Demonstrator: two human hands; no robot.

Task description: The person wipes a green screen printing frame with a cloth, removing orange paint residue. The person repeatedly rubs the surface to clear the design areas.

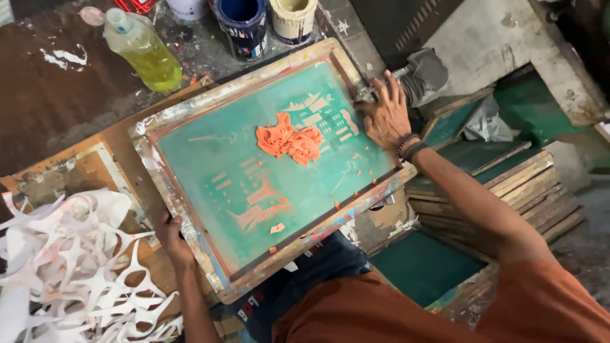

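The screen frame (pixel 190 209), a wooden frame with green mesh, lies tilted across the middle of the picture, over the person's lap. At the lower left, the left hand (pixel 170 236) grips its edge, fingers curled under the wood. In the middle of the mesh sits a lump of orange paste (pixel 289 141). At the upper right, the right hand (pixel 384 117) lies flat on the frame's far corner, fingers spread apart. Past it, at the top, stand a yellow bottle (pixel 143 47) and paint cans (pixel 244 22).

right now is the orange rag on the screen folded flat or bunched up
Bunched up: the orange rag lies crumpled in loose creases on the green mesh of the screen frame, not spread flat.
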